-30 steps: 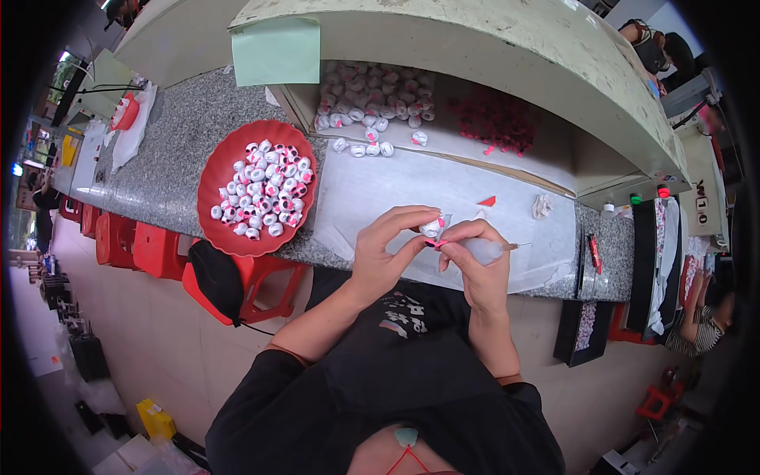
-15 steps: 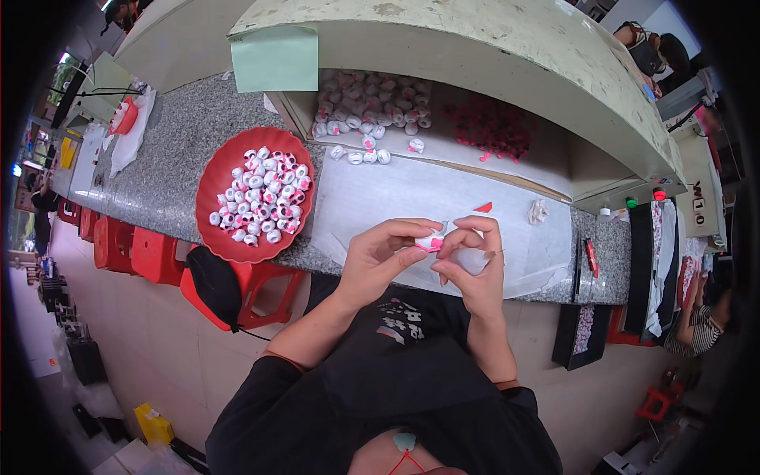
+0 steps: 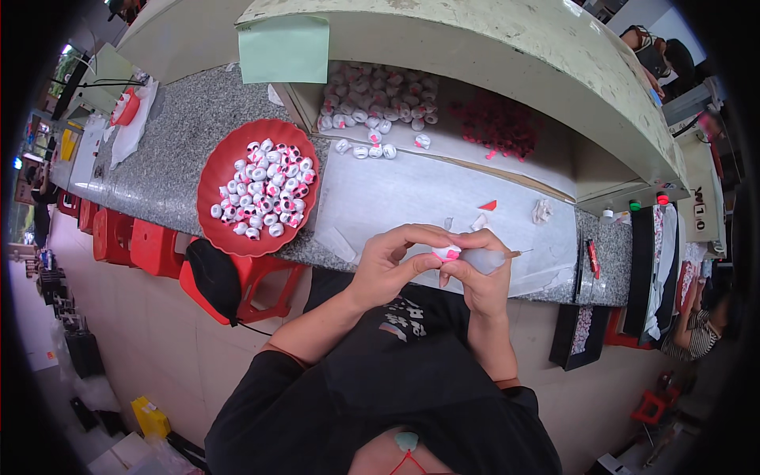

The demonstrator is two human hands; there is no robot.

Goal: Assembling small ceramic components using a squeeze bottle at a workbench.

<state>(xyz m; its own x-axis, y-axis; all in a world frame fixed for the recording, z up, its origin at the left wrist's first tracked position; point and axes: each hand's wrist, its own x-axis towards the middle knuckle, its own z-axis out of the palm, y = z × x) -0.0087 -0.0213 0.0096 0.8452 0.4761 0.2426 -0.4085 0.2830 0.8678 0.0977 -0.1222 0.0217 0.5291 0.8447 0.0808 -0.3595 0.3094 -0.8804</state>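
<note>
Above the near edge of the white paper sheet (image 3: 372, 198), my left hand (image 3: 393, 257) pinches a small round white and pink piece (image 3: 446, 253) between thumb and fingers. Close against it, my right hand (image 3: 484, 283) has its fingertips at the piece's right side. Tucked in that same hand is a translucent squeeze bottle (image 3: 484, 260) with a thin needle tip pointing right. Part of the piece is hidden by my fingers. To the left, a red scalloped bowl (image 3: 207, 166) holds many similar white and pink pieces with dark openings.
Under the pale shelf (image 3: 475, 39) lie rows of white pieces (image 3: 380, 103) and a pile of bright pink parts (image 3: 499, 131). A red scrap (image 3: 488, 206), crumpled tissue (image 3: 542, 211) and paper bits (image 3: 480, 222) rest on the sheet. A red marker (image 3: 592, 258) lies right.
My hands have drawn together around the piece, and my right fingers have come in against it. The needle tip shows further out to the right. White scraps now show beyond my hands.
</note>
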